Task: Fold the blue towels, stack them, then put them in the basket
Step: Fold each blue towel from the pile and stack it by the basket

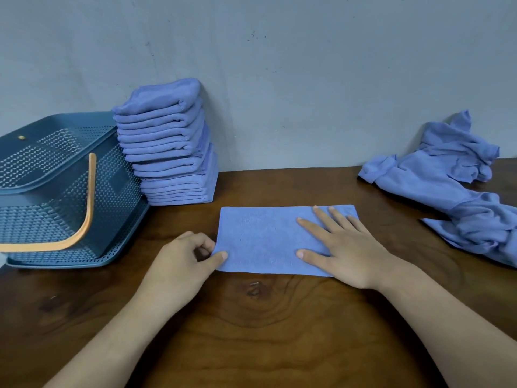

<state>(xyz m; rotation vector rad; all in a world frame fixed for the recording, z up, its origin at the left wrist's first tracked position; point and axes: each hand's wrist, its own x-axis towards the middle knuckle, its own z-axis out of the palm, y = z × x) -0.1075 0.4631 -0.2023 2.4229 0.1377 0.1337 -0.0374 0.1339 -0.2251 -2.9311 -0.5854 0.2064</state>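
Half-folded blue towel (265, 239) lies flat at table (251, 331) centre. Left hand (184, 259) fingers pinch its near-left corner; right hand (341, 245) rests flat, fingers spread, on its right half. Cloth looks thin, soft, light & floppy: prob. best lifted by corners/edges. Folded stack (167, 147) stands beside basket (56, 191), far left.

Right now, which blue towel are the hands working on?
The towel in the middle, spread flat: the left hand pinches its near left corner, the right hand presses it. The stack beside the basket is folded; the pile at right is crumpled.
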